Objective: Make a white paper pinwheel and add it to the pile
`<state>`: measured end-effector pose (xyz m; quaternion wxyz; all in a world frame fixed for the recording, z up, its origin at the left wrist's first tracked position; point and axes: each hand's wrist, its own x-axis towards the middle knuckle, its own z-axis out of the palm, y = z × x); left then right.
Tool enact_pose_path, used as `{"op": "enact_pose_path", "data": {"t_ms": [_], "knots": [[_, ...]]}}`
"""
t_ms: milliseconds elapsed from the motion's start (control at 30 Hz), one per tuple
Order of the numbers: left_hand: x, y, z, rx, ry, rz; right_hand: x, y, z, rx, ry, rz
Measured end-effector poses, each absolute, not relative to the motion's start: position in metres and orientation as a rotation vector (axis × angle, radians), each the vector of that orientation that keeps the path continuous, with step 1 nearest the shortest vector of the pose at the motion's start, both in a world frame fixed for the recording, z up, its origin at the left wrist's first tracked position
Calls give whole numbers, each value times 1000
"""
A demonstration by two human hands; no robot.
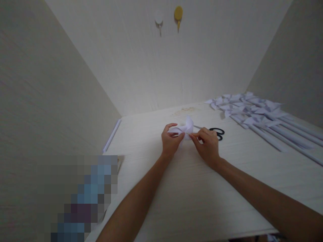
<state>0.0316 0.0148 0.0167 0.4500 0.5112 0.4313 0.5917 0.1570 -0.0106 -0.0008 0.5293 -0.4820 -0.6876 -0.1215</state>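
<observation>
A white paper pinwheel [188, 125] is held up over the middle of the table. My left hand [171, 143] grips it from the left, thumb near its centre and fingers behind the folded blades. From the right, my right hand [207, 146] pinches a thin pale stick, perhaps a toothpick [188, 133], whose tip meets the pinwheel's centre. Most of that stick is hidden by the fingers. Just behind my right hand lies a pair of scissors with black handles [217, 129], partly covered by the hand.
Several finished paper pinwheels [262, 121] on rolled paper sticks lie heaped at the right of the white table [202, 201]. One rolled paper stick [111, 136] rests along the left edge. Two hooks, one yellow [178, 13], are on the back wall. A blurred-out patch covers the lower left.
</observation>
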Motion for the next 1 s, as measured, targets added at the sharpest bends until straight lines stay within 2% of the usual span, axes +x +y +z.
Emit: {"op": "enact_pose_path", "data": {"t_ms": [300,1000], "knots": [[33,13,20,1217,1087,1477,156,-10,-3,-1182,-1738,-411],[34,12,20,1212,1110,1479,155,-11,2,-1164,-1668,-266]]}}
